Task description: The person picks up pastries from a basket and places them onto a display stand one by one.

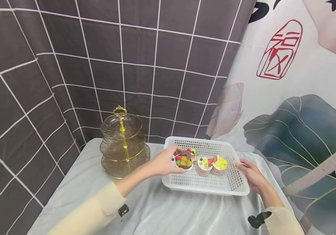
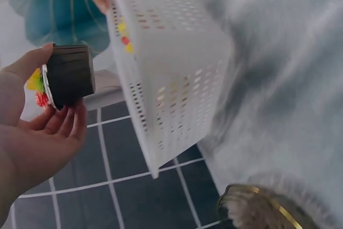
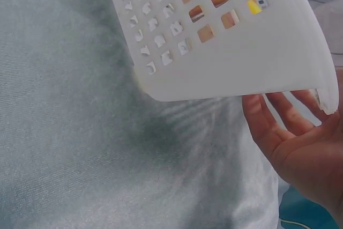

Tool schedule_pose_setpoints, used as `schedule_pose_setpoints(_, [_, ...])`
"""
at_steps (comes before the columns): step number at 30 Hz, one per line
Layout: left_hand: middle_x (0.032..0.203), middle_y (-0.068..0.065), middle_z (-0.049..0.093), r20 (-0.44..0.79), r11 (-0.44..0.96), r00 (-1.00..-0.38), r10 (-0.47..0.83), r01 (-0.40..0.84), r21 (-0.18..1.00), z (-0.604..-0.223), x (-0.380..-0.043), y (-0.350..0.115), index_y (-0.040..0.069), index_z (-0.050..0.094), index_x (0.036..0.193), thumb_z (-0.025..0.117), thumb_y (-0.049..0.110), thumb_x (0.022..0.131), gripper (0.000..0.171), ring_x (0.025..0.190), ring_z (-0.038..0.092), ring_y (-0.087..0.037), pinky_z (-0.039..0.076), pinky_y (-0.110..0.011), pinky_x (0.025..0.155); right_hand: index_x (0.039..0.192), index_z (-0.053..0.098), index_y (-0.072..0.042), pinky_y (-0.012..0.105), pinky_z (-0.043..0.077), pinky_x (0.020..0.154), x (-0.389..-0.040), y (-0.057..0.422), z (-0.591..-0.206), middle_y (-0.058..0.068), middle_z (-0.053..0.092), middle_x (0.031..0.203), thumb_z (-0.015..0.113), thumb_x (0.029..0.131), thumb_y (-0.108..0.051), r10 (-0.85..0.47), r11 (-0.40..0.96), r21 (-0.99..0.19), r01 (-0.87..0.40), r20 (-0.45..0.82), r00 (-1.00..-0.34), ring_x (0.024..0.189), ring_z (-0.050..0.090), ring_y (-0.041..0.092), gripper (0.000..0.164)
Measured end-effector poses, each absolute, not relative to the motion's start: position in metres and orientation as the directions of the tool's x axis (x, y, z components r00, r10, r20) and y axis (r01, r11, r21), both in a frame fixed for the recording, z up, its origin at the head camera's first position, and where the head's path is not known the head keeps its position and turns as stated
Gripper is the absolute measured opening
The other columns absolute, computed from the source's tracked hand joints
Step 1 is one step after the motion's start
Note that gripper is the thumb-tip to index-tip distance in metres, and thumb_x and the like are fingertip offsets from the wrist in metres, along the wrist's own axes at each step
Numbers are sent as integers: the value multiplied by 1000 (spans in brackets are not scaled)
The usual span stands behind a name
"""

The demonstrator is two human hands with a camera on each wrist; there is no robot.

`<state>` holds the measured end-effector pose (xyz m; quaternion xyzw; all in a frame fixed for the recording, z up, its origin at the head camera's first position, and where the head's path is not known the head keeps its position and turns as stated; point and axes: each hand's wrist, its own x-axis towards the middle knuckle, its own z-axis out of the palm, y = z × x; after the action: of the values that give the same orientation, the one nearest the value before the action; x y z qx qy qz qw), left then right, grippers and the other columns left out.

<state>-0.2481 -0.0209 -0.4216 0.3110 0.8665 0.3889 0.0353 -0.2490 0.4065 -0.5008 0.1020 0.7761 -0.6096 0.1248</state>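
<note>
My left hand (image 1: 166, 162) holds a fruit-topped cupcake (image 1: 184, 162) by its sides, above the left part of a white plastic basket (image 1: 203, 190). In the left wrist view this cupcake (image 2: 72, 76) has a dark cup and lies tipped sideways in that camera, between thumb and fingers. More cupcakes with fruit toppings, among them one with yellow pieces (image 1: 219, 164) and one with a red piece (image 1: 204, 164), stand inside the basket in pale cups. My right hand (image 1: 251, 175) grips the basket's right end at the rim; its thumb is hidden in the right wrist view.
A three-tier stand (image 1: 124, 143) of smoky, clear plates with a gold handle stands left of the basket. Pale shiny cloth (image 1: 144, 209) covers the table. A dark gridded curtain (image 1: 138, 78) hangs behind, and a printed hanging (image 1: 300, 130) is at the right.
</note>
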Motion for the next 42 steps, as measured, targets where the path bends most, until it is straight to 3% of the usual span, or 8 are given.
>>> schedule_pose_setpoints(13, [132,-1,64,306,483,-819,486,544,686,-387,-222,-86,10,57,139,95,24,79,72,117,65,-20,58,-37,97,167,19,-5,39,62,92,-246,406,-506,27,46,154,51,113,-37,16,241,-915,324,-330,-944,111,70,16,70])
schedule_pose_setpoints(19, [133,1,65,341,555,-853,395,517,652,-370,-222,-122,13,59,140,94,31,80,72,119,65,-20,55,-44,104,167,20,-6,39,62,92,-247,406,-505,28,44,156,51,113,-39,31,254,-910,326,-330,-944,110,70,15,71])
schedule_pose_setpoints(32, [141,-17,62,360,601,-908,214,413,684,-329,-234,-193,0,54,143,91,26,85,73,122,67,-42,53,-54,107,168,19,-5,39,63,91,-250,407,-505,29,45,155,52,112,-40,25,260,-914,311,-316,-948,109,71,15,74])
schedule_pose_setpoints(42, [138,-22,62,321,673,-940,118,313,670,-333,-247,-227,0,53,144,89,32,87,75,124,64,-45,49,-57,109,168,21,-6,39,63,90,-252,408,-506,26,49,152,53,112,-39,28,257,-913,317,-321,-947,108,72,15,72])
